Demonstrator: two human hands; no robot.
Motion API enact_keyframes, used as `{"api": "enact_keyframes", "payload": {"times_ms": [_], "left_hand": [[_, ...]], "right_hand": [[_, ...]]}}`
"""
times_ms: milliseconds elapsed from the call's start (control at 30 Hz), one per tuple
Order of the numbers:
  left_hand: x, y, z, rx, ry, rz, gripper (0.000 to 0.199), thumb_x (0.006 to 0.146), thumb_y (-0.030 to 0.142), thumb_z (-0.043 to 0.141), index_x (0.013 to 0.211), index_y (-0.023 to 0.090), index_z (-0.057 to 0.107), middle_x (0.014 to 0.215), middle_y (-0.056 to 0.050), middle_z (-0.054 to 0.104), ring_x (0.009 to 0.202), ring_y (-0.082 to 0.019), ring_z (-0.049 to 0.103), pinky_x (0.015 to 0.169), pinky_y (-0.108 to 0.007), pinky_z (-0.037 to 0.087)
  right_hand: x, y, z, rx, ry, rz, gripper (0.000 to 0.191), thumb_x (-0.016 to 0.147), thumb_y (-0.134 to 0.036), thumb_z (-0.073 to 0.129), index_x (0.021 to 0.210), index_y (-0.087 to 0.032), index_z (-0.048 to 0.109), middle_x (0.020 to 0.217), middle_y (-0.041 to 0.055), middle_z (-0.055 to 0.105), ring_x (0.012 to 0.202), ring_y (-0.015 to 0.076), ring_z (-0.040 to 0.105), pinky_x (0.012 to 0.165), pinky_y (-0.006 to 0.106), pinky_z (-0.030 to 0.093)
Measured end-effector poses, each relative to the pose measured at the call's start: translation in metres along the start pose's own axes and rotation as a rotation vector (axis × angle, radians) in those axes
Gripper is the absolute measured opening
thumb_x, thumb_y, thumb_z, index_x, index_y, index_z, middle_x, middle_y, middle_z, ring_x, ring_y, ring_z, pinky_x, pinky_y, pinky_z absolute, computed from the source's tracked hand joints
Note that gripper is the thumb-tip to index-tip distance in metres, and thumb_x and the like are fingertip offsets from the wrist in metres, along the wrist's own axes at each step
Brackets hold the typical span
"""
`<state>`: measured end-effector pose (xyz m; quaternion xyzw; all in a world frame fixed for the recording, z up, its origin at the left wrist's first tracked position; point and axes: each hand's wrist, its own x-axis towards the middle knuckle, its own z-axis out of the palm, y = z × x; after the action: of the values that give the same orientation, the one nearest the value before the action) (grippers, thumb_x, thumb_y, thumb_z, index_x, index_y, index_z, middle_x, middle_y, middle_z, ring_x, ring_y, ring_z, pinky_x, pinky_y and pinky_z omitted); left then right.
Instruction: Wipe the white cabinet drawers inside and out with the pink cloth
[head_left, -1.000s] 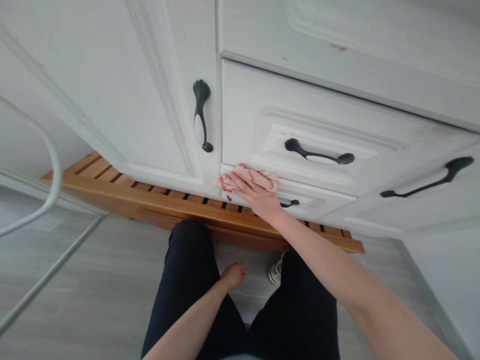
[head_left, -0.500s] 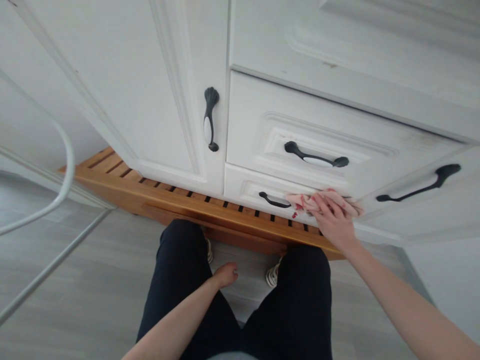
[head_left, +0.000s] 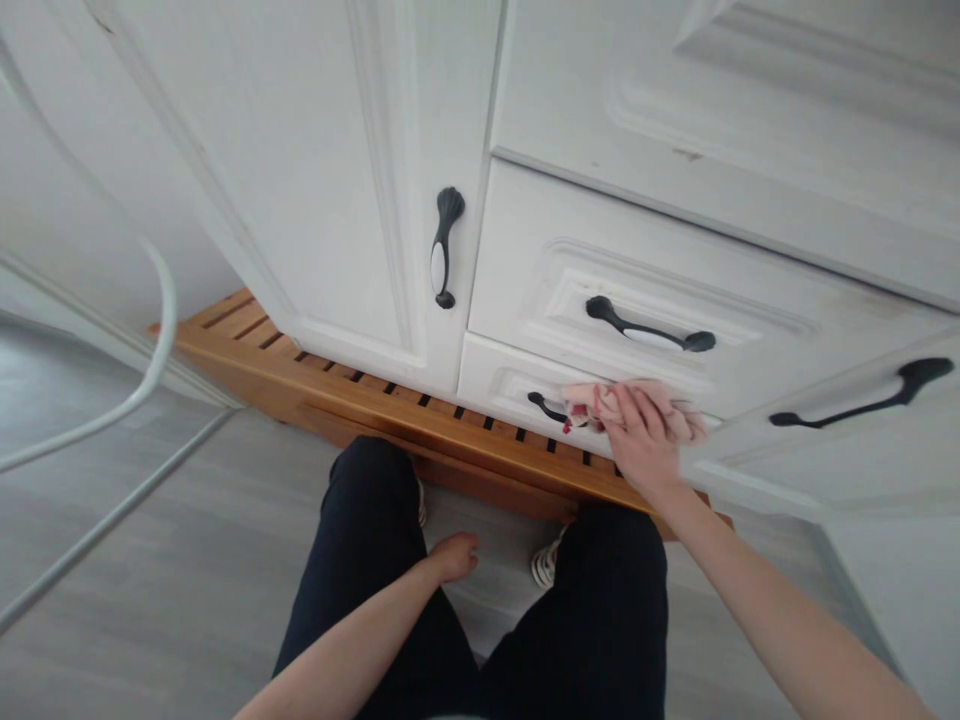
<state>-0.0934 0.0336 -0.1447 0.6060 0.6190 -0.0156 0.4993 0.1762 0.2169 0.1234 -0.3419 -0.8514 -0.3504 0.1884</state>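
Cloth (head_left: 681, 414) farther left now, beneath right grip (head_left: 641, 445)

The cloth (head_left: 649, 393) is pink mottled with red, the cabinet (head_left: 300, 150) white with dark-grey handles (head_left: 448, 205), the wooden stand (head_left: 360, 403) orange-brown, the trousers (head_left: 592, 620) navy, the floor (head_left: 187, 570) streaked grey.

The single view comes from the wearer's head, looking forward and steeply down past the dark-trousered knees (head_left: 375, 490). It faces a white cabinet front (head_left: 315, 180) close up — so close that the top edge cuts it off — while the slatted wooden platform (head_left: 390, 422) crosses mid-frame and the grey floor (head_left: 187, 570) fills the lower left.
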Motion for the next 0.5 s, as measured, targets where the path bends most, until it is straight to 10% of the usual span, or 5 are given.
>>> {"api": "enact_keyframes", "payload": {"times_ms": [333, 500], "left_hand": [[0.006, -0.001, -0.001, 0.04, -0.022, -0.031, 0.027, 0.095, 0.039, 0.062, 0.114, 0.02, 0.064, 0.12, -0.007, 0.066, 0.111, -0.022, 0.062, 0.1, -0.046, 0.049], [-0.002, -0.001, -0.005, 0.042, -0.01, -0.02, 0.028, 0.096, 0.038, 0.06, 0.116, 0.019, 0.063, 0.122, -0.007, 0.065, 0.111, -0.022, 0.062, 0.1, -0.045, 0.049]], "right_hand": [[0.148, -0.122, 0.023, 0.636, -0.179, -0.168, 0.062, 0.102, -0.013, 0.029, 0.161, -0.012, 0.012, 0.167, 0.0076, 0.019, 0.155, 0.0141, 0.013, 0.129, 0.034, 0.01], [0.173, -0.173, 0.05, 1.221, -0.396, -0.094, 0.067, 0.091, 0.001, 0.019, 0.158, -0.006, 0.019, 0.166, 0.0136, 0.023, 0.154, 0.02, 0.018, 0.127, 0.043, 0.013]]}}
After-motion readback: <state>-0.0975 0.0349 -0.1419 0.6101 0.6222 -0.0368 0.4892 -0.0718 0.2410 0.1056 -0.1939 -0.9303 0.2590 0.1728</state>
